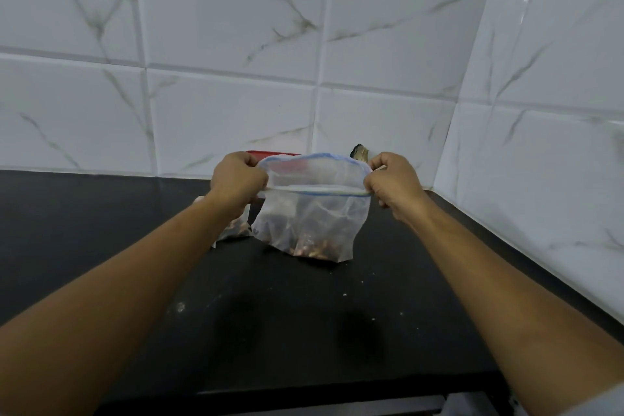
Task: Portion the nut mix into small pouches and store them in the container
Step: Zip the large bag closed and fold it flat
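A clear zip bag (309,213), its blue-edged mouth pulled open, rests on the black counter (304,314) in front of me, with a layer of nut mix (310,248) at its bottom. My left hand (236,181) pinches the left end of the rim and my right hand (393,184) the right end, fingers curled on the plastic. One small pouch (236,230) holding nuts lies just left of the bag, half hidden by my left forearm. Behind the bag, one red-edged thing (270,154) sits by the tiled wall (236,78), mostly blocked from view.
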Motion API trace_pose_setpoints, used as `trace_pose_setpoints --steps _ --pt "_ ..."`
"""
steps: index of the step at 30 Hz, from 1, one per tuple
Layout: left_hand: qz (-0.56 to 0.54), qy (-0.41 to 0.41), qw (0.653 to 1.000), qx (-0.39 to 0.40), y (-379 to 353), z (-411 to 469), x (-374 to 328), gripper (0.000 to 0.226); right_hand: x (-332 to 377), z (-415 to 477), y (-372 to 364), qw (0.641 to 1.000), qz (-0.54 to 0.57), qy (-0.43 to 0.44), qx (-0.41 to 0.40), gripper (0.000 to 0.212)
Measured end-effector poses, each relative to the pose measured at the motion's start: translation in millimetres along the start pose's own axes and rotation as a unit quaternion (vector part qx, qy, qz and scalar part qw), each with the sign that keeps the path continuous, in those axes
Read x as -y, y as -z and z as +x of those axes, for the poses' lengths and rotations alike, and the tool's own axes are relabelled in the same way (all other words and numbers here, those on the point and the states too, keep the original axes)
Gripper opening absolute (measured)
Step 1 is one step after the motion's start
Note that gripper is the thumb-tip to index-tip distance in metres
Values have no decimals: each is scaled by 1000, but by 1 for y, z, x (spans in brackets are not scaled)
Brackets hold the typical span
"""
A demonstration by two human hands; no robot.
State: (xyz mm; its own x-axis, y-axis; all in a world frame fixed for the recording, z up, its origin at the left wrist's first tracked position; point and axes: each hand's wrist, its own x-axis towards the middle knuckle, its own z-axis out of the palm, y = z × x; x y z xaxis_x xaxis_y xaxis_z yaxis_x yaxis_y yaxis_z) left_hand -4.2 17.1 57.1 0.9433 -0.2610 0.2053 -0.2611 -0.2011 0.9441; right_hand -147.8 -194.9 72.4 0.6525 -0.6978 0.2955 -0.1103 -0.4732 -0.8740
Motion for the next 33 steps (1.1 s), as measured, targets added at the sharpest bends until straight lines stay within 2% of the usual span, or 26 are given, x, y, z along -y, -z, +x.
trace_pose_setpoints --steps 3,6,8,10,13,16,19,22,28,31,33 --pt "8 20 999 34 2 0 0 16 2 -1 1 998 -46 11 44 26" --pt "-47 58 992 99 6 -4 -3 20 6 -3 8 989 30 -24 146 37" --pt "-89 69 987 118 7 -5 -7 23 11 -5 13 975 73 -40 204 33" --pt "-114 68 983 127 6 -5 -10 30 18 -4 15 967 75 -53 238 40" --pt "-138 60 980 130 3 -4 -17 41 28 1 11 967 81 -73 228 50" --pt "-138 53 979 140 0 -2 -26 47 34 5 7 973 97 -84 190 38" --pt "-112 35 980 159 -4 -1 -35 41 36 10 4 986 48 -32 156 42" --pt "-91 11 983 157 -7 4 -43 33 43 15 4 991 -17 32 132 35" --pt "-18 -57 985 161 -9 8 -60 40 58 22 8 982 13 31 186 34" --pt "9 -95 983 154 -14 11 -62 28 64 23 7 966 63 -6 252 27" --pt "77 -139 983 88 -15 16 -60 10 67 24 5 961 81 -17 265 15"
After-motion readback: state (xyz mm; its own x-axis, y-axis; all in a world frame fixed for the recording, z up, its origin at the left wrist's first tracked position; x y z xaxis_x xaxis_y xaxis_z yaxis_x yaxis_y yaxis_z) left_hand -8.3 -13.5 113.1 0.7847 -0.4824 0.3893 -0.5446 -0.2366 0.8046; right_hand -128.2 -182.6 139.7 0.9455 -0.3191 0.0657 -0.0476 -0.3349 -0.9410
